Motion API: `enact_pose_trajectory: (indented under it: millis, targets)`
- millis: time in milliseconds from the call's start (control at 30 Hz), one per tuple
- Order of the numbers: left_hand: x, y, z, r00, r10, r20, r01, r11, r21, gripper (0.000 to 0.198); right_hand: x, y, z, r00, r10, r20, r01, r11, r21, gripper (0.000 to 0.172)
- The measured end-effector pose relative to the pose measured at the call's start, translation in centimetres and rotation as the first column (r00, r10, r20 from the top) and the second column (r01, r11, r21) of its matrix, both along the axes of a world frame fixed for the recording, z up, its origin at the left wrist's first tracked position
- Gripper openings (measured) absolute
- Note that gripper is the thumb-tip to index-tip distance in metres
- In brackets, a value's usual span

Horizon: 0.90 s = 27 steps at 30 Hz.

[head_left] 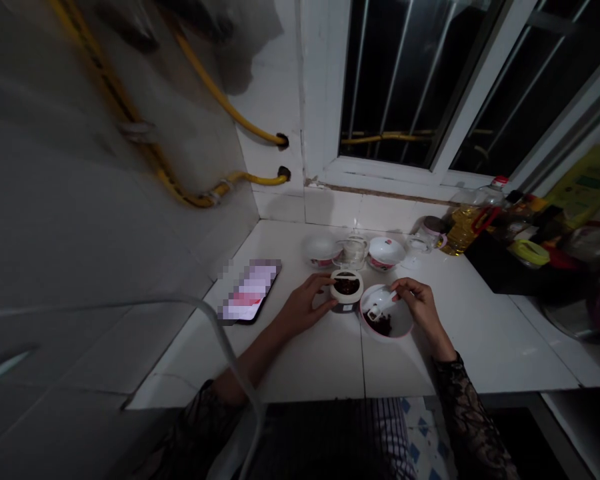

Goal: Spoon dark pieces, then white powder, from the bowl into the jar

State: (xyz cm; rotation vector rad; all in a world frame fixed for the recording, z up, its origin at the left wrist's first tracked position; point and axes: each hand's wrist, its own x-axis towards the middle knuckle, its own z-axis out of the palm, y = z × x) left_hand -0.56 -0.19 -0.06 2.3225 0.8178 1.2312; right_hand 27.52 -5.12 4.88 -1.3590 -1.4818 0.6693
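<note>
My left hand (306, 308) grips the left side of a small round container (347, 301) with a pale rim, thumb and fingers on either side of it. Dark reddish-brown stuff (347, 285) fills the container. My right hand (419, 305) pinches the handle of a short white spoon (384, 305), which slants down into a white bowl (404, 327) with a pink rim. Dark, loose stuff (380, 325) lies in the bottom of that bowl, around the spoon's tip. Container and bowl stand side by side on the white tiled counter (310, 367).
To the left lies a phone (254, 288) with its screen lit. Behind my hands are two more bowls, one at left (321, 252) and one at right (386, 253), with clear glassware (353, 248) between. An oil bottle (463, 230) and a dark box (497, 263) stand right. A pale cable (225, 340) hangs in front.
</note>
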Motion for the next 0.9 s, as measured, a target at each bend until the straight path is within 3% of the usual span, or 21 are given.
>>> enact_pose_trajectory:
  millis: [133,233,333,433,567,900]
  targets:
    - [-0.02,-0.03,0.04,1.000,-0.007,0.004,0.007,1.000,0.007,0.032,-0.13,0.03,-0.06,0.996,-0.088,0.009,0.088,0.996,-0.001,0.020]
    - [-0.07,-0.07,0.10,1.000,-0.008,0.000,0.008,1.000,0.003,0.032,-0.10,0.03,-0.19,0.975,-0.146,0.168,0.129,0.986,0.110,0.020]
    - [-0.08,-0.12,0.18,1.000,-0.003,-0.005,0.003,1.000,0.000,0.032,-0.15,0.02,-0.28,0.932,-0.119,0.341,0.050,0.977,0.206,0.020]
    - [-0.03,-0.15,0.23,1.000,-0.002,-0.003,0.002,1.000,-0.005,0.032,-0.38,-0.01,-0.31,0.918,-0.021,0.397,-0.050,0.985,0.168,0.020]
    - [0.03,-0.11,0.13,1.000,-0.009,0.010,0.009,1.000,-0.012,0.033,-0.64,-0.10,-0.27,0.948,0.067,0.310,-0.091,0.994,0.066,0.021]
    - [0.00,-0.19,0.25,1.000,-0.007,0.001,0.007,1.000,-0.028,0.032,-0.53,-0.08,0.44,0.993,0.005,-0.114,-0.013,0.997,-0.073,0.018]
